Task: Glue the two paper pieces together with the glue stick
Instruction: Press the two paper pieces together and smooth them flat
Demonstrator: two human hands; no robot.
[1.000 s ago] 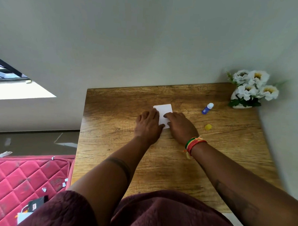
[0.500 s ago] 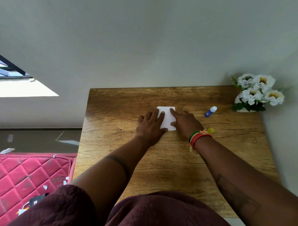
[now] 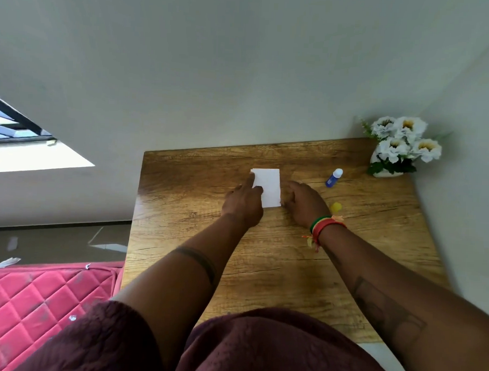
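Observation:
A white rectangular paper (image 3: pixel 269 186) lies flat on the wooden table (image 3: pixel 262 256); I cannot tell whether a second piece lies under it. My left hand (image 3: pixel 244 203) rests at the paper's left edge, forefinger stretched along it and pressing down. My right hand (image 3: pixel 304 203) sits at the paper's right edge with its fingers curled, touching the lower right corner. The blue glue stick (image 3: pixel 333 178) with a white tip lies on the table to the right, apart from both hands. Its yellow cap (image 3: pixel 335 207) lies just right of my right hand.
A small white pot of white flowers (image 3: pixel 402 147) stands in the table's far right corner against the wall. A pink quilted mattress (image 3: pixel 36 302) with paper scraps lies on the floor to the left. The table's left edge drops off near the mattress.
Both hands have slid off the paper towards its sides, so more of the white sheet shows. The left forefinger now points along the left edge. The view has shifted slightly.

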